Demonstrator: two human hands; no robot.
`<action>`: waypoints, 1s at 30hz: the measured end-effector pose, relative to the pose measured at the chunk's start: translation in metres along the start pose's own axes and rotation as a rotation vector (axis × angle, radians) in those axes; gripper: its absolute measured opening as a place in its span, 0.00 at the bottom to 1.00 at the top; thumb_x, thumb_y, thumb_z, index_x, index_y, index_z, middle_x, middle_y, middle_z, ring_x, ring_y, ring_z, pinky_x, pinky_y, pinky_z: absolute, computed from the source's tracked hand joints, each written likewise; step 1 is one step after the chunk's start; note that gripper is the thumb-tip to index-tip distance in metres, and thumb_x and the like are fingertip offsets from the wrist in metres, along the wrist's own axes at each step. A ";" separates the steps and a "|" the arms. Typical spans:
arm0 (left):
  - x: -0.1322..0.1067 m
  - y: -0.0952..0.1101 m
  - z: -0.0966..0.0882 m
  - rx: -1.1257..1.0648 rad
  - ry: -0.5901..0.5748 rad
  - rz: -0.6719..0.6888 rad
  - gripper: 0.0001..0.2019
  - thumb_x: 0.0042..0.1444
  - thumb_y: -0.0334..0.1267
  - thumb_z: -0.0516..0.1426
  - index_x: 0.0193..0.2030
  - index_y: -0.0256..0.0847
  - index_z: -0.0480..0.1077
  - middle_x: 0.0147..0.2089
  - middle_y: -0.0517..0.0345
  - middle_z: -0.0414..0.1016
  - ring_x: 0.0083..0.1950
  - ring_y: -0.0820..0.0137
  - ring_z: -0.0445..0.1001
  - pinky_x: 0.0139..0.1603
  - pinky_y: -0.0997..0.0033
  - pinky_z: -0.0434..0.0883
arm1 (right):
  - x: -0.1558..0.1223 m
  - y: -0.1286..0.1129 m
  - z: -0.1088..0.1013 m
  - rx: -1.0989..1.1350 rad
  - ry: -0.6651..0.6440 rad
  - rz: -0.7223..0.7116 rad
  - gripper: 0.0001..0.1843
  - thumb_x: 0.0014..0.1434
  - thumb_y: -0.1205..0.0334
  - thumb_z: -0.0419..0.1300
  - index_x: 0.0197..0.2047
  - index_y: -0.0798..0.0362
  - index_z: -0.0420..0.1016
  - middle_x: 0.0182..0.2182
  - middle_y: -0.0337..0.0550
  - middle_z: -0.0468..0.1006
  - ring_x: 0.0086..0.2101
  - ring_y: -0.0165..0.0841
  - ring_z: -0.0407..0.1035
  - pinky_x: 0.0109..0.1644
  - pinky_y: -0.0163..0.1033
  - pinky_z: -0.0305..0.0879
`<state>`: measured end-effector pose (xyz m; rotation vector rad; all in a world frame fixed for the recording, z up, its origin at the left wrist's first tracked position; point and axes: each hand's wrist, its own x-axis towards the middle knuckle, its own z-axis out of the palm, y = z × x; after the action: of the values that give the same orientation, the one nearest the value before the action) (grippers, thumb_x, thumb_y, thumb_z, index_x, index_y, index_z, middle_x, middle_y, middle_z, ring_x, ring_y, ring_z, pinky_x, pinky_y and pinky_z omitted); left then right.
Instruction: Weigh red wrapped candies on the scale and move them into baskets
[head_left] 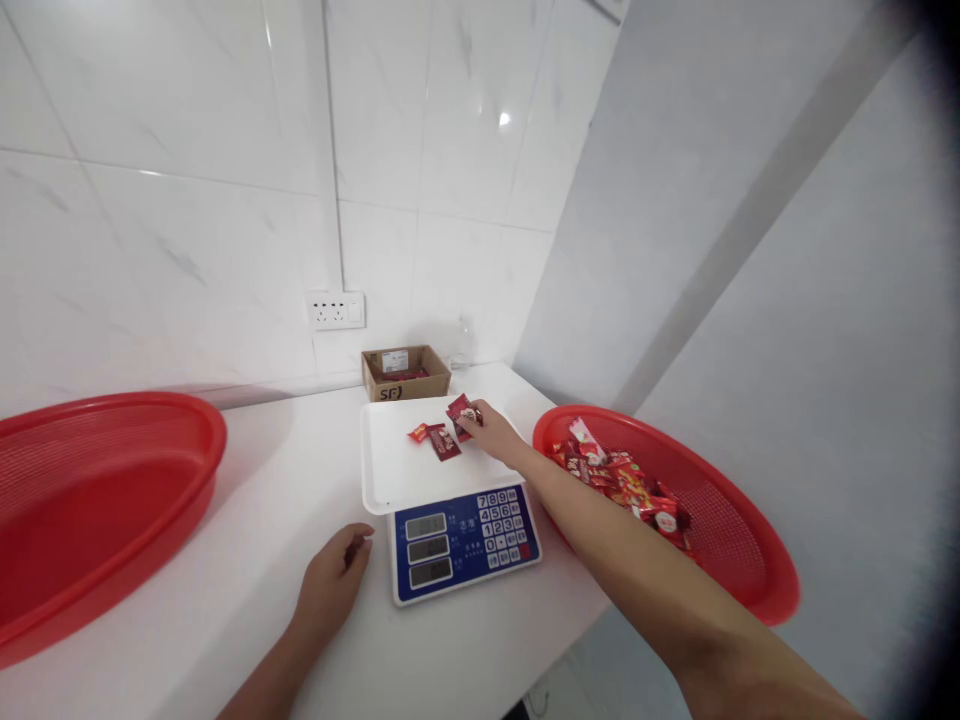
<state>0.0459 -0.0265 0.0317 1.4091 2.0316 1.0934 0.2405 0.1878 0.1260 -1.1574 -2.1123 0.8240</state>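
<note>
My right hand point(487, 430) pinches a dark red snack packet point(461, 408) over the right side of the white weighing pan point(394, 470). On the pan, just left of those fingers, lie another dark red packet point(444, 443) and a smaller bright red packet point(418, 433). Below the pan is the scale's blue panel point(465, 540), with displays on the left and a keypad on the right. My left hand point(335, 570) rests on the table beside the scale, its fingers curled in and nothing seen in them.
To the right, a red basket point(757, 560) holds several wrapped snacks point(626, 480). Another large red basket point(112, 560) stands at the left. Behind the scale sit a cardboard box point(375, 382) with red packets inside and a clear container point(460, 345). A socket point(336, 311) is on the wall.
</note>
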 end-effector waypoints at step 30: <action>0.010 -0.022 0.006 0.051 -0.030 -0.035 0.18 0.50 0.53 0.50 0.42 0.47 0.68 0.39 0.60 0.77 0.40 0.64 0.75 0.37 0.70 0.71 | -0.143 0.150 -0.197 -0.306 -0.092 0.653 0.31 0.40 0.63 0.68 0.50 0.56 0.70 0.48 0.54 0.73 0.51 0.49 0.64 0.55 0.48 0.58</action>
<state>0.0340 -0.0190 0.0114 1.4005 2.0684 1.0064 0.5259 0.1748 0.1113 -2.0684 -1.9870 0.8516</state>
